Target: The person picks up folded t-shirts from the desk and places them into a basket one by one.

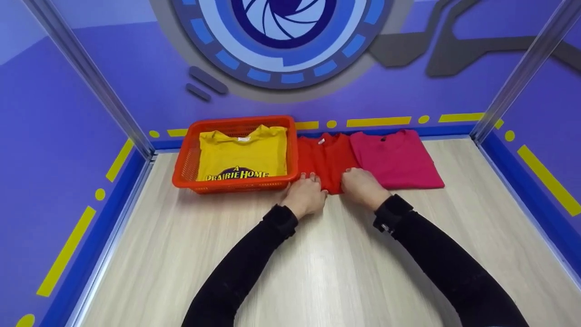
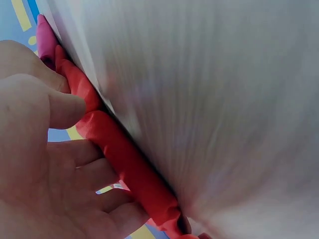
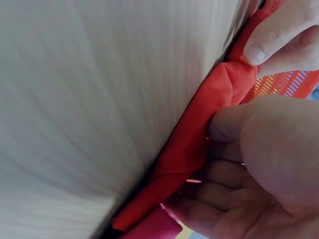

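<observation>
A folded red shirt (image 1: pixel 330 159) lies on the table, its collar toward the back wall. My left hand (image 1: pixel 307 195) is at its front left corner beside the basket, the thumb on the folded edge and the fingers bent over the cloth. At the front right part of the same shirt, my right hand (image 1: pixel 363 187) holds the edge between thumb and curled fingers. In the right wrist view the rolled front edge of the red shirt (image 3: pixel 199 119) runs between both thumbs. A folded pink shirt (image 1: pixel 397 159) lies against the red one, right beside my right hand.
An orange plastic basket (image 1: pixel 181 170) with a folded yellow shirt (image 1: pixel 245 152) inside stands left of the red shirt. Behind everything rises a blue-purple printed wall (image 1: pixel 136 59), with side walls at left and right. Pale wooden tabletop (image 1: pixel 336 272) extends in front.
</observation>
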Available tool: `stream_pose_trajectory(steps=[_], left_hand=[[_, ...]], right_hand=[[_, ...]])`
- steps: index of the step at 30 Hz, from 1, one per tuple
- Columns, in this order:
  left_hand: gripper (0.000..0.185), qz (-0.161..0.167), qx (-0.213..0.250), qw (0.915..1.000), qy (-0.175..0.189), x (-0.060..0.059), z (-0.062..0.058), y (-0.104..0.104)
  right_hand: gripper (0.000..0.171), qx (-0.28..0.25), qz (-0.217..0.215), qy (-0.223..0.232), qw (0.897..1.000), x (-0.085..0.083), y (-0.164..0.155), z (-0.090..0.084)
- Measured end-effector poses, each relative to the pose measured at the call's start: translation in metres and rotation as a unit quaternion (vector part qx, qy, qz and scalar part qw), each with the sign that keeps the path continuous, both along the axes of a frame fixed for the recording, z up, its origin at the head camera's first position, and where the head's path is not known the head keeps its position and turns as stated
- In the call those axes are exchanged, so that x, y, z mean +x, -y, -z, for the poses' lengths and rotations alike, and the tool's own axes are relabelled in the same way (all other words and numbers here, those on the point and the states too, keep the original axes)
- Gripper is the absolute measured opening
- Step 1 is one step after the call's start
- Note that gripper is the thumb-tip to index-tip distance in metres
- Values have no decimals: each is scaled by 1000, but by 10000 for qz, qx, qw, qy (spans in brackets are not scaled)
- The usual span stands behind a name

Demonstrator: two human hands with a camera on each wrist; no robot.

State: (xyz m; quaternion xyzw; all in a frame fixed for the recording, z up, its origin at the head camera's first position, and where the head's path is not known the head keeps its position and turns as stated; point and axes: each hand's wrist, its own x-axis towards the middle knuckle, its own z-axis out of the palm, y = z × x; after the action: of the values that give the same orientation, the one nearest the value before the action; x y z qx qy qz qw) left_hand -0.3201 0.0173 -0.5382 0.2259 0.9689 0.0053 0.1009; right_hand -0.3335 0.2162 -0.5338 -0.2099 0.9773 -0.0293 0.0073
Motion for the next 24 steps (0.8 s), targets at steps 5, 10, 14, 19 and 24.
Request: stream_pose_trajectory(steps=[5, 10, 14, 19, 24], left_hand=[[65, -84, 161, 9997, 157, -2, -2, 3], [67, -313, 246, 9988, 268, -5, -4, 4], [67, -326, 362, 9986, 194, -7, -5, 3], [62, -205, 767, 9953, 551, -9, -3, -1], [61, -48, 706, 9948, 737, -8, -2, -1]], right_hand=[[16, -294, 65, 201, 9993, -1, -3, 0], [22, -756, 7, 180, 9970, -5, -9, -3], [21, -1061, 20, 91, 9943, -9, -16, -1], [23, -1042, 177, -59, 9944, -10, -19, 2], [26, -907, 327, -106, 9953, -12, -22, 0]])
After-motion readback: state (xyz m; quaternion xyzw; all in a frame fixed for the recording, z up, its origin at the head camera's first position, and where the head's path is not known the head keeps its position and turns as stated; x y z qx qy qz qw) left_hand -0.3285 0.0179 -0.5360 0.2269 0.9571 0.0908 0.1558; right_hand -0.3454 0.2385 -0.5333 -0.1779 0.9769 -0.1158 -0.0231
